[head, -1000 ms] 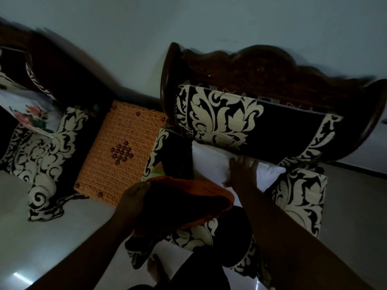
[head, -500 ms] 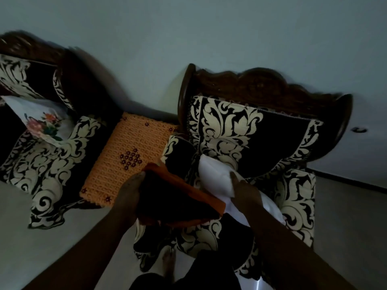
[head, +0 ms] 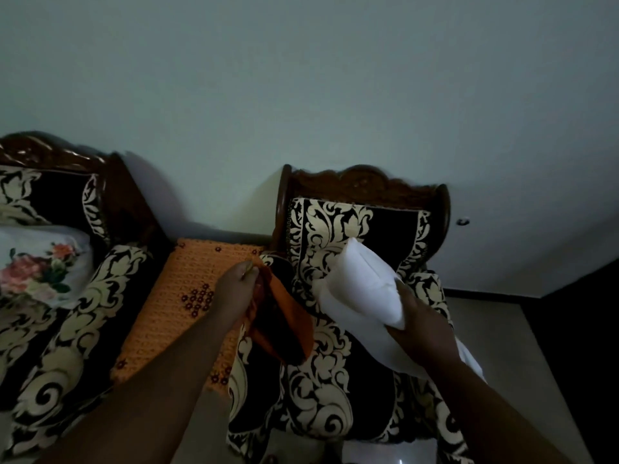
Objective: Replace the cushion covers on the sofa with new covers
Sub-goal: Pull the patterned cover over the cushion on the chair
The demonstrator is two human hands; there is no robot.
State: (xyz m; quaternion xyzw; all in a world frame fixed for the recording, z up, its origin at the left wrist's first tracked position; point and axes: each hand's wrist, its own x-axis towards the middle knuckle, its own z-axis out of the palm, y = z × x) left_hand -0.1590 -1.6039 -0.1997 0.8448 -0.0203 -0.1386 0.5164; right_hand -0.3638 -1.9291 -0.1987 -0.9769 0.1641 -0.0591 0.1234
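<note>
Two hands busy: your left hand pinches the orange cover at its mouth, your right hand grips the bare white cushion insert, lifted w/ its top at 12 o'clock before the armchair. Step, I judge: stuffing the insert. Next: spread the cover's mouth, feed one corner in.

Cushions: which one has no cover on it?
The plain white cushion gripped by the right hand; the other has a floral cover.
</note>
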